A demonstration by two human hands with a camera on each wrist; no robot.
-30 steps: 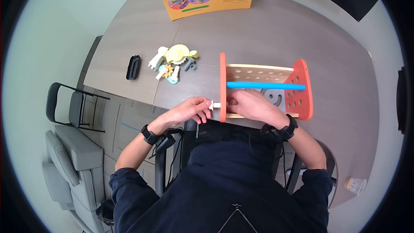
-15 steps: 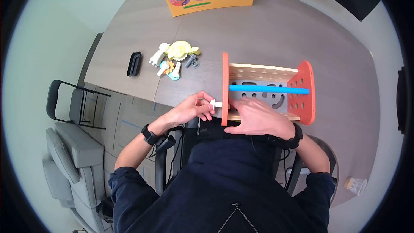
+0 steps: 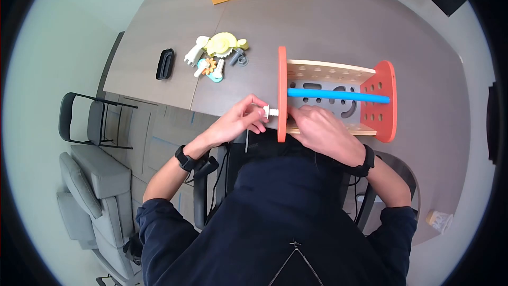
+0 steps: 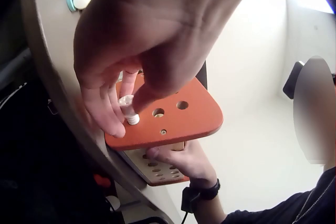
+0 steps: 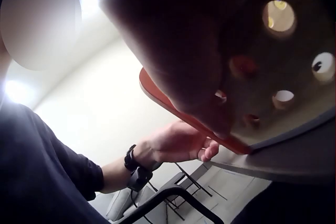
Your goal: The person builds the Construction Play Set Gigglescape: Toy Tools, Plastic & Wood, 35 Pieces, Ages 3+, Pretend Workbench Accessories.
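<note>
From left, I see the left hand (image 3: 238,122), fingertips pinching a white threaded bolt (image 3: 273,112), its end at the flat orange-red panel's (image 3: 282,74) outer face. Right hand (image 3: 328,133) is behind that panel; fingertips hidden, can't tell grip.

Blk folding chair (image 3: 96,119) + gry sofa (image 3: 103,169) on gry flr (image 3: 140,151), nr pale wall (image 3: 47,69)

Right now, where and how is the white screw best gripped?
Likely the screw head, thumb and finger across its rim, from the person's left: it faces outward, while the threaded shank points toward the red panel.
</note>
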